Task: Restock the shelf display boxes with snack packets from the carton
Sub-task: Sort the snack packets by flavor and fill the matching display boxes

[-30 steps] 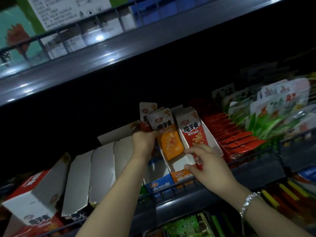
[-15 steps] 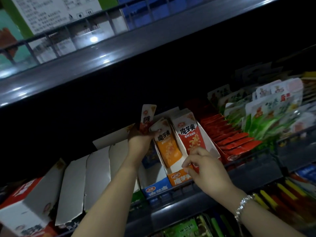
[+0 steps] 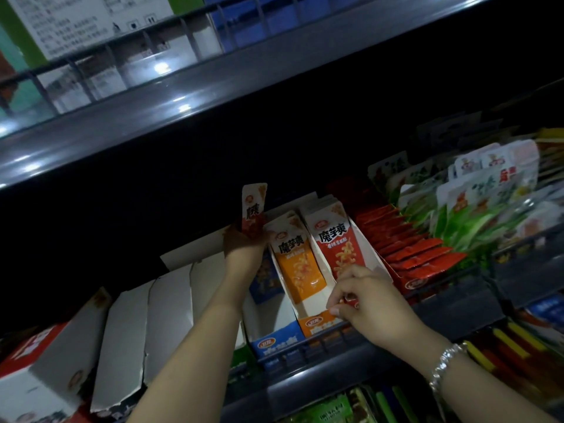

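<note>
Head view: a dim shelf seen from below, two bare arms reaching up from the bottom of the frame.
Left hand (image 3: 244, 244): centre of the frame, fingers curled round the lower end of one red-and-white packet (image 3: 253, 206) that stands upright above the boxes.
Right hand (image 3: 366, 303): lower centre-right, thumb and fingers pinching the front lip of the red display box (image 3: 370, 264); one bracelet (image 3: 445, 366) on its wrist.
Display boxes with stock, centre: three side by side, a blue display box (image 3: 276, 340), an orange display box (image 3: 317, 320) and the red one.
Packets facing out: one orange packet (image 3: 300, 257) and one red packet (image 3: 334, 236), more stacked behind them, number unclear.
Pale boxes (image 3: 171, 312): about four, tilted, lower left.
Flat red packets (image 3: 418, 254): one row right of centre, too many overlapping to count.
Green-and-white bags (image 3: 476, 203): right edge, blurred.
Upper shelf (image 3: 213, 87): one grey edge across the top.
</note>
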The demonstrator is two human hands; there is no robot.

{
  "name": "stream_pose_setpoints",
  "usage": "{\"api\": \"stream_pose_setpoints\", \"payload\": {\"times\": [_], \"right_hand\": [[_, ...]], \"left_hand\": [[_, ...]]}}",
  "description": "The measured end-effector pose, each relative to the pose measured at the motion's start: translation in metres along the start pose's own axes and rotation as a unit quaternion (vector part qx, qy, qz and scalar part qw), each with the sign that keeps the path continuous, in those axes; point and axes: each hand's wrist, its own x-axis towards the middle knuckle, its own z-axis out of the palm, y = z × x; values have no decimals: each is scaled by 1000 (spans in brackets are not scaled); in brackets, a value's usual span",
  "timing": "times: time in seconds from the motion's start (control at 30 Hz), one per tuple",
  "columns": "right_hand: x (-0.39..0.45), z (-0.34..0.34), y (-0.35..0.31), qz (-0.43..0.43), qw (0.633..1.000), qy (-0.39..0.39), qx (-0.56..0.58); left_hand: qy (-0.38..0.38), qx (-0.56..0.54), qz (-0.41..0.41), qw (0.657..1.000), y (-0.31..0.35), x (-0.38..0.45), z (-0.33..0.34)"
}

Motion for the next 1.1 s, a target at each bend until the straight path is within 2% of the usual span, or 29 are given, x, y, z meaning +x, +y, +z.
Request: {"api": "stream_pose_setpoints", "payload": {"times": [0.17,0.4,0.5,0.63,0.73,0.93,1.03,1.1], "right_hand": [[0,-2,-1,-1,1000,-17,7],[-1,-7,-3,0,1000,-30,5],[-2,-6,-1,-11,999,-30,0],[-2,-6,-2,-13,999,-28,8],[-3,-5,0,-14,1000,-24,9],[-3,-9,1,10,995,12,102],[-4,-10,2,18,988,29,149],[-4,-11,3,16,986,39,164]], "left_hand": [[52,-42,-44,997,1,4,3],[66,4,-38,997,11,-1,4],[61,-35,-64,995,16,-8,3],[42,-159,-85,983,23,-31,-6],[22,-197,-92,976,23,-44,-13],[43,-226,-104,967,32,-56,-27],[16,-288,-133,948,41,-52,-29],[-10,-287,-140,948,47,-49,-25]]}}
